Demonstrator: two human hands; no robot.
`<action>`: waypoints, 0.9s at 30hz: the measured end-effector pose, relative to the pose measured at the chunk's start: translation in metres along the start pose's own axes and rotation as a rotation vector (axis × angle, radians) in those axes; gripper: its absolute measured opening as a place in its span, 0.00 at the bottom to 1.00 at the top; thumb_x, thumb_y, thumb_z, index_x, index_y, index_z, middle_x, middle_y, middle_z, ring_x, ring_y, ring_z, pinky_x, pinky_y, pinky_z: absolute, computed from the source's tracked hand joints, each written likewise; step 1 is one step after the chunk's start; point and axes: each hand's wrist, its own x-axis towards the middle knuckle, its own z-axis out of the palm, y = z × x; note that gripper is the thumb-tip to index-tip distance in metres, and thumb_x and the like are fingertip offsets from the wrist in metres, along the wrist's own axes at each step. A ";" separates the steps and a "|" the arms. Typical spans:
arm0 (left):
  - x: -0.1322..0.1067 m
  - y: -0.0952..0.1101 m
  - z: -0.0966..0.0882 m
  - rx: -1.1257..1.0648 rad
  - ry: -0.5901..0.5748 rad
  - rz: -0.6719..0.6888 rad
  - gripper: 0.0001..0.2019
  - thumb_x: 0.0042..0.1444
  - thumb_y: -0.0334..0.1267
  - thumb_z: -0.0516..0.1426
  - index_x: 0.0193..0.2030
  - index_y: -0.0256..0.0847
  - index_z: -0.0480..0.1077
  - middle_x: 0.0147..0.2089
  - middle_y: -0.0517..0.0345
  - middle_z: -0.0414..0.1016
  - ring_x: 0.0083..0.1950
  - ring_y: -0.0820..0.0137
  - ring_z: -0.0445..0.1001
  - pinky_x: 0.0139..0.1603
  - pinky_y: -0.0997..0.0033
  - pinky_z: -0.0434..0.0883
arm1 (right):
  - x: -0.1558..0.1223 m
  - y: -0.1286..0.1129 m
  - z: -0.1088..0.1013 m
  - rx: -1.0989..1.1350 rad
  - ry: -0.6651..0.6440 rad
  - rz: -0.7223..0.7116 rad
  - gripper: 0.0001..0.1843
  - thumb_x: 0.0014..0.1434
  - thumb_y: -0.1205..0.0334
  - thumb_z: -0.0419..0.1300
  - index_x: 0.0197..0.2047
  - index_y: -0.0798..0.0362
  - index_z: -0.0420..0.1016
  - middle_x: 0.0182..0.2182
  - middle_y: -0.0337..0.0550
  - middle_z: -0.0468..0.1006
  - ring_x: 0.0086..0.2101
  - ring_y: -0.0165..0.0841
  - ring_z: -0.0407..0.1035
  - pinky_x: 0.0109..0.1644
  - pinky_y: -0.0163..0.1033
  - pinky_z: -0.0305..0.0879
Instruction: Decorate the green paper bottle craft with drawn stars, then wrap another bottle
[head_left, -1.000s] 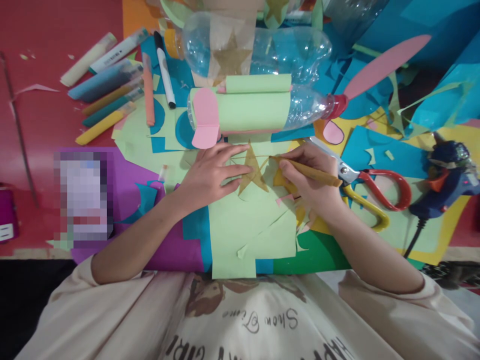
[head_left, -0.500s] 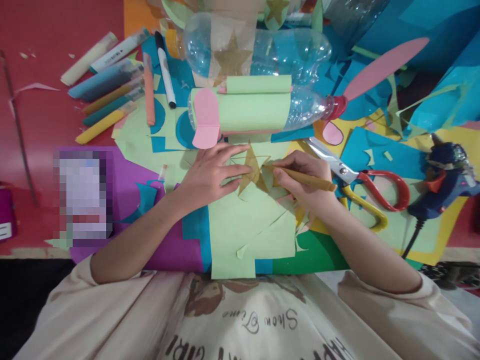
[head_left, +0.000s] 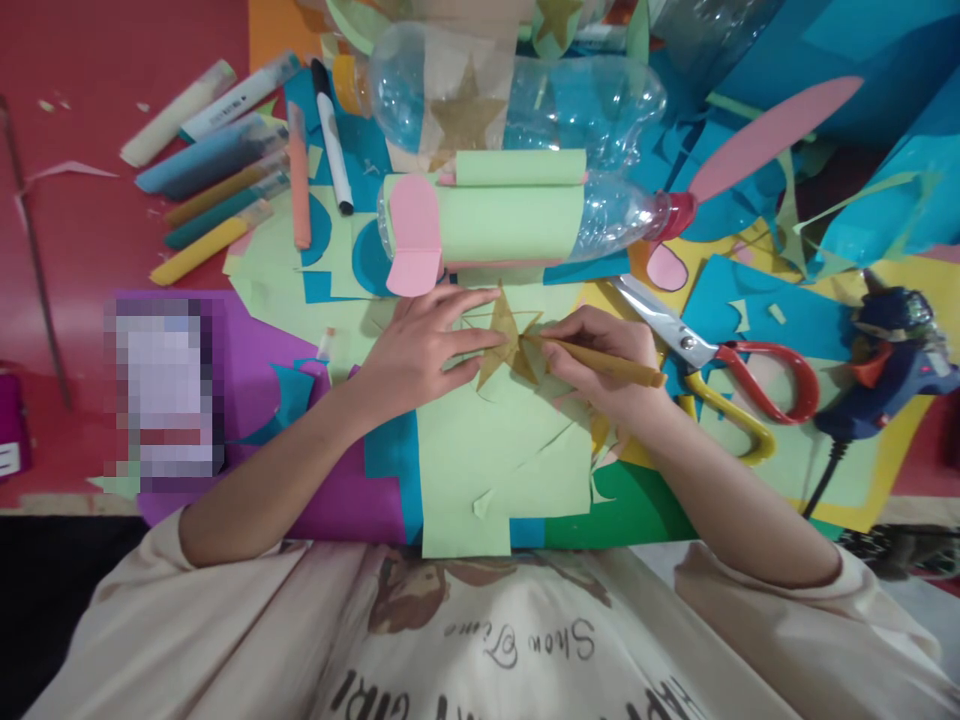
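My right hand [head_left: 604,365] grips a brown marker [head_left: 619,367], its tip against a star drawing [head_left: 504,325] on light green paper [head_left: 502,450]. The star is mostly coloured brown, with outline still showing at its left and right arms. My left hand [head_left: 442,345] lies flat on the paper, fingers spread, with fingertips on the star's left side. Just beyond my hands lies a plastic bottle [head_left: 619,222] wrapped in light green paper, with pink paper pieces and a red cap. Scissors [head_left: 694,345] with red and yellow handles lie right of my right hand.
A second clear bottle [head_left: 585,100] with a brown star lies behind. Several markers [head_left: 225,155] are at the upper left, a phone [head_left: 169,390] at the left. A blue glue gun [head_left: 892,360] stands at the right. Coloured paper scraps [head_left: 750,180] cover much of the red table [head_left: 97,230].
The marker and my right hand have shifted slightly left, the tip now nearer the star's middle. My left hand stays in place on the paper.
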 end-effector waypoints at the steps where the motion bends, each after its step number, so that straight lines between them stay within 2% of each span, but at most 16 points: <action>1: 0.000 0.000 0.000 0.000 0.003 0.003 0.13 0.64 0.39 0.54 0.52 0.51 0.76 0.68 0.58 0.66 0.64 0.58 0.63 0.65 0.51 0.64 | 0.000 0.000 0.000 0.007 0.007 0.002 0.05 0.51 0.62 0.62 0.26 0.53 0.70 0.20 0.34 0.71 0.19 0.23 0.61 0.21 0.31 0.55; 6: -0.001 -0.001 0.001 -0.003 0.032 0.025 0.13 0.64 0.38 0.54 0.52 0.49 0.76 0.67 0.57 0.66 0.64 0.58 0.63 0.65 0.52 0.63 | 0.000 -0.001 0.001 0.022 0.067 0.018 0.05 0.51 0.63 0.62 0.26 0.52 0.70 0.19 0.34 0.71 0.20 0.24 0.61 0.22 0.33 0.57; 12: -0.001 -0.001 0.001 -0.007 0.013 0.017 0.13 0.65 0.38 0.53 0.52 0.50 0.75 0.67 0.56 0.65 0.65 0.58 0.62 0.65 0.51 0.63 | 0.001 0.001 0.000 -0.028 0.137 -0.020 0.04 0.52 0.64 0.62 0.27 0.52 0.71 0.20 0.35 0.73 0.21 0.26 0.64 0.24 0.34 0.61; 19: -0.003 -0.003 0.003 -0.007 0.057 0.057 0.13 0.65 0.39 0.53 0.52 0.49 0.75 0.67 0.55 0.66 0.64 0.59 0.63 0.64 0.53 0.64 | -0.001 0.002 -0.001 -0.008 0.153 -0.006 0.04 0.54 0.65 0.63 0.29 0.52 0.72 0.20 0.34 0.72 0.21 0.25 0.64 0.22 0.32 0.60; 27: -0.001 -0.002 0.001 0.004 0.014 0.018 0.13 0.64 0.38 0.54 0.52 0.49 0.75 0.67 0.57 0.65 0.65 0.59 0.63 0.65 0.51 0.63 | -0.002 0.007 -0.001 0.010 0.170 -0.007 0.03 0.56 0.65 0.61 0.30 0.51 0.71 0.22 0.33 0.72 0.20 0.23 0.64 0.20 0.30 0.59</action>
